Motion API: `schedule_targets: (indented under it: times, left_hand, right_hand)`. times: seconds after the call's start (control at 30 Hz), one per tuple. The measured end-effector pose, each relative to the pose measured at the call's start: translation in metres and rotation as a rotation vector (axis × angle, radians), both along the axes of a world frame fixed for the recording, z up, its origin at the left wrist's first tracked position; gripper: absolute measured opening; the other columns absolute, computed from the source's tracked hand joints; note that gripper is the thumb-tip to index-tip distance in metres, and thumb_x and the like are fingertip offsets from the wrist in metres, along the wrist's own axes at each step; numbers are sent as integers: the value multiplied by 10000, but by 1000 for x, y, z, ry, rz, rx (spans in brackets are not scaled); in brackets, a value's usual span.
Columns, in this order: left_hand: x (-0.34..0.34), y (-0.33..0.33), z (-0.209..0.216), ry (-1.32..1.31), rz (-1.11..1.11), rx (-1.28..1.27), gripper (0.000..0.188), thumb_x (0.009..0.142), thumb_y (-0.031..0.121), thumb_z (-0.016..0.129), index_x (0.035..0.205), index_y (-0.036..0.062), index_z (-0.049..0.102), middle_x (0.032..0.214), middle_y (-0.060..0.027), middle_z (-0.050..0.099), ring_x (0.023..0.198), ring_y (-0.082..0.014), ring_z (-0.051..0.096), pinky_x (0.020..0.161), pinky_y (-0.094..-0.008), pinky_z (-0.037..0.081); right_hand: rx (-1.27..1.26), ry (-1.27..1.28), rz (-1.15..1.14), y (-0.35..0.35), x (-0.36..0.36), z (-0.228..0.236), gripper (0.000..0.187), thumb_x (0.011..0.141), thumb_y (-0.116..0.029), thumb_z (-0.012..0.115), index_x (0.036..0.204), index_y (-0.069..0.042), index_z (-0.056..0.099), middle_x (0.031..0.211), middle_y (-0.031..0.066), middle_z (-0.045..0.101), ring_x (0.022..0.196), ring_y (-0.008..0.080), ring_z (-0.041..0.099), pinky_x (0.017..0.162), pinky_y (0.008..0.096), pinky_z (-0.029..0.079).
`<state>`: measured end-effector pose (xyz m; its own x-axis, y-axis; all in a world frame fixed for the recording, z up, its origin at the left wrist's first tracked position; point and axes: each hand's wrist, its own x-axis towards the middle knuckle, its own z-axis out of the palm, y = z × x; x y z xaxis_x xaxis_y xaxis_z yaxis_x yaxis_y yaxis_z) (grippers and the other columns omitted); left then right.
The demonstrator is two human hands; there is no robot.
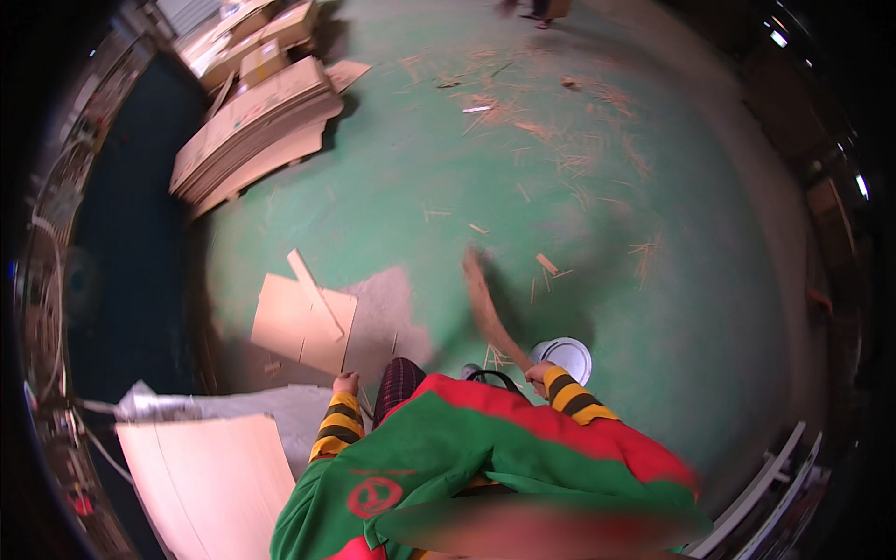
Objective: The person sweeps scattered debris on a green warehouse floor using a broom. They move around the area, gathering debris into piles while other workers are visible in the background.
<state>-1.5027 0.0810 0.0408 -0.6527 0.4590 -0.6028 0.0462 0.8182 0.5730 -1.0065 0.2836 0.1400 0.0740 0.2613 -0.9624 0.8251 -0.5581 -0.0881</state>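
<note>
My right hand is closed around the near end of a long, curved brown strip, which looks like cardboard; its far end reaches out over the green floor. Just beyond that hand stands a round white bucket. My left hand is closed beside my left knee, and whatever it may hold is too small to make out. Ahead of it on the floor lies a flat cardboard sheet with a narrow cardboard strip across it.
Thin scraps litter the floor ahead. Stacked flat cardboard stands at the far left, next to a dark panel. A large pale board is at the near left, pale rails at the near right. Another person is far ahead.
</note>
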Motion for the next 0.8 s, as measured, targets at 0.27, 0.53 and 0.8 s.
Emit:
schedule_targets:
  times: [0.27, 0.53, 0.8]
  left_hand:
    - [-51, 193, -25, 43, -1193, -4, 335, 716, 347, 590, 975, 137, 626, 938, -144, 610, 886, -276, 581, 794, -354, 446]
    - [-199, 389, -7, -122, -691, -146, 309, 744, 241, 559, 968, 31, 592, 758, -51, 594, 599, -182, 570, 484, -289, 440]
    - [-220, 397, -22, 67, -1286, -595, 297, 760, 225, 511, 958, 15, 580, 760, -97, 581, 636, -217, 577, 498, -313, 467]
  right_hand:
    - [64, -205, 43, -62, -43, -34, 460, 590, -303, 654, 959, -32, 614, 1005, 189, 587, 939, 284, 571, 804, 367, 448]
    - [-271, -287, -1047, -258, -209, 32, 299, 648, -172, 684, 847, 37, 605, 725, 165, 614, 636, 259, 615, 595, 398, 499]
    - [-138, -102, -1866, -315, -335, 39, 156, 699, -105, 626, 714, 34, 557, 534, 156, 525, 430, 265, 533, 378, 391, 421]
